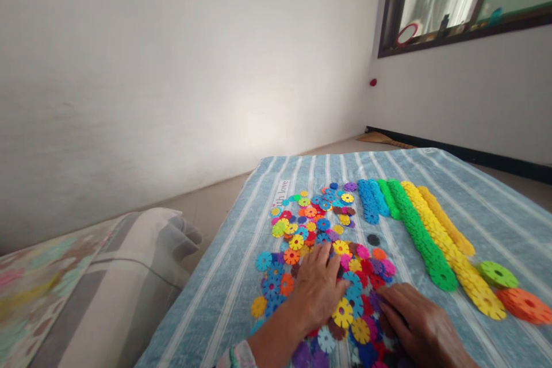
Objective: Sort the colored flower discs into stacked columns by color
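Note:
A loose heap of multicoloured notched plastic discs spreads over a blue-and-white striped cloth. My left hand lies on the heap, palm down, fingers apart, with nothing visibly gripped. At the heap's right side, my right hand has its fingers bent and close together, the tips among purple and dark red discs. Whether a disc is between those fingertips is hidden. Right of the heap lie overlapping rows of discs by colour: a blue row, a green row and a yellow row.
Orange discs and a lime green disc lie at the right. The striped cloth covers the table. A grey-and-white fabric-covered piece stands to the left. White walls and a window are behind.

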{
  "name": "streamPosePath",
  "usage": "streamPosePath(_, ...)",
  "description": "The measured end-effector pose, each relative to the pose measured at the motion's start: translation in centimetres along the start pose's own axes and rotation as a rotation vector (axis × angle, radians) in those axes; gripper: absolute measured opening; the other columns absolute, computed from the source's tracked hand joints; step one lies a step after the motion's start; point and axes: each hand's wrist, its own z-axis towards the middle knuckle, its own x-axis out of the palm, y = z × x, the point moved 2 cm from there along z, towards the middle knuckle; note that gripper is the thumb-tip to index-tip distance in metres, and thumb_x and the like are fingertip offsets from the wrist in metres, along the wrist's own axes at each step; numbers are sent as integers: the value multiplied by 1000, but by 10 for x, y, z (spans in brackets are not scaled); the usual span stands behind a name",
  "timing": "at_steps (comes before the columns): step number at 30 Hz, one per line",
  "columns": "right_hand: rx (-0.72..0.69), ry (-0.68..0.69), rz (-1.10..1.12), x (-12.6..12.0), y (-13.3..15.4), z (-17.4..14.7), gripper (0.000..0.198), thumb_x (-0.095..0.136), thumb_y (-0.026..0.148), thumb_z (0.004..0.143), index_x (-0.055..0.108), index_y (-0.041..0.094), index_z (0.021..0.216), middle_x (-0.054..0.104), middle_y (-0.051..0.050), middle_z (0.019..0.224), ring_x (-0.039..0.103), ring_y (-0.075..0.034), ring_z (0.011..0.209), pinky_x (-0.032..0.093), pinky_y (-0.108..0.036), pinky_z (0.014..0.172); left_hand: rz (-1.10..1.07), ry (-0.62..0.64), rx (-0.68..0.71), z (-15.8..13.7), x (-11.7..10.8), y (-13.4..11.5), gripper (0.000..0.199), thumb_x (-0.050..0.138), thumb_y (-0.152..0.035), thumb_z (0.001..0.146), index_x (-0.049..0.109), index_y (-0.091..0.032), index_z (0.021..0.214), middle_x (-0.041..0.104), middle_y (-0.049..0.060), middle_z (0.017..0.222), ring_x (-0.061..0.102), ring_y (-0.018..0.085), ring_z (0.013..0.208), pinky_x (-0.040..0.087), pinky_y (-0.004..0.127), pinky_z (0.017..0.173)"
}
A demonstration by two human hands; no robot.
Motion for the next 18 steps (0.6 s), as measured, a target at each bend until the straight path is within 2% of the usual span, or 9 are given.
streamPosePath(4, 2, -3, 11, -2, 2, 1, 22, 39, 29, 95, 61, 24, 95, 64, -2, 77, 62, -15, 66, 50, -25, 57, -72, -47, 37, -1, -2, 3, 32, 52, -30, 86, 56, -21, 116, 57, 7, 129, 51, 21, 119, 40, 37, 104)
streamPosePath(8, 3, 5, 7, -3, 3, 3, 23, 38, 30, 95, 61, 24, 94, 63, -1, 76, 61, -15, 64, 50, -25, 57, 54, -60, -90, 8, -11, 30, 30, 50, -26, 86, 57, -17, 114, 56, 12, 128, 47, 27, 122, 36, 46, 104)
streamPosePath(11, 5, 2, 4, -4, 4, 3, 23, 38, 29, 95, 61, 24, 94, 63, -1, 76, 61, -14, 65, 50, -25, 58, 104, -39, -133, 11, -16, 52, 28, 47, -24, 85, 58, -17, 110, 58, 12, 124, 49, 27, 120, 37, 49, 101)
streamPosePath(15, 9, 5, -5, -4, 4, 3, 24, 38, 29, 95, 61, 24, 93, 64, -2, 77, 62, -14, 65, 50, -24, 59, 88, -47, -168, 11, -19, 78, 26, 41, -18, 84, 60, -18, 103, 62, 9, 118, 53, 24, 114, 39, 44, 98)
streamPosePath(18, 7, 1, -5, -4, 3, 3, 23, 39, 29, 95, 62, 24, 93, 65, -1, 77, 62, -14, 65, 50, -24, 59, 61, -32, -162, 13, -22, 88, 25, 40, -14, 83, 61, -18, 97, 64, 9, 112, 56, 22, 110, 42, 37, 95)
